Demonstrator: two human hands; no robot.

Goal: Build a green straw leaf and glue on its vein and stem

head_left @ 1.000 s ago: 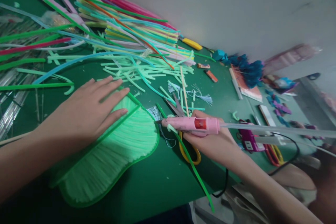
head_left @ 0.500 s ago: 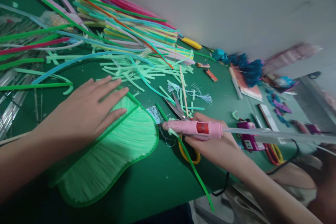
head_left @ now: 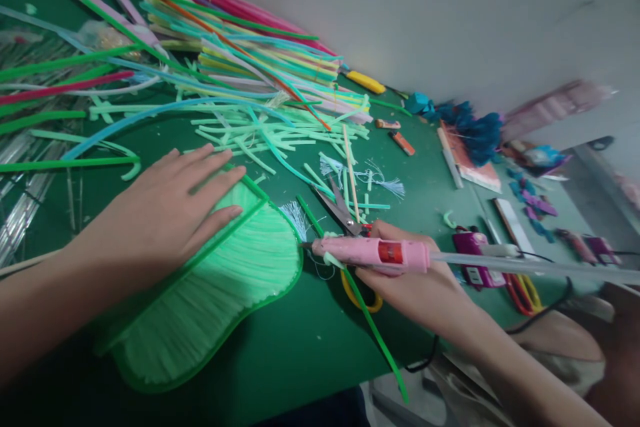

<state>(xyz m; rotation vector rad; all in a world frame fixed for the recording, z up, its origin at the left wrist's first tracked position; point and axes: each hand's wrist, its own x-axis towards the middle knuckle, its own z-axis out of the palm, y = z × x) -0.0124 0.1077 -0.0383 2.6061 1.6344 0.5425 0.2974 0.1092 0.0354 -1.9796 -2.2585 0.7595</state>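
My left hand (head_left: 175, 203) lies flat, fingers stretched out, on the upper part of a light green piece (head_left: 215, 293) made of pipe cleaners with a darker green rim. In my right hand (head_left: 407, 273) is a pink glue gun (head_left: 370, 253), a clear glue stick (head_left: 505, 263) sticking out of its back. Its dark nozzle points left and is at the piece's right rim; whether it touches I cannot tell. Below the gun, scissors (head_left: 341, 215) with yellow handles and a green pipe cleaner (head_left: 376, 337) lie on the table, partly hidden. A pale blue tassel (head_left: 295, 217) lies beside the rim.
Bundles of coloured pipe cleaners (head_left: 250, 47) and many cut mint pieces (head_left: 270, 137) cover the back of the green table (head_left: 280, 360). A yellow cutter (head_left: 366, 82) lies near the wall. To the right are a purple box (head_left: 475, 260) and another person's arm (head_left: 560, 343).
The glue gun in my right hand has shifted slightly right and down, its nozzle staying close to the piece's right rim. My left hand has stayed in place.
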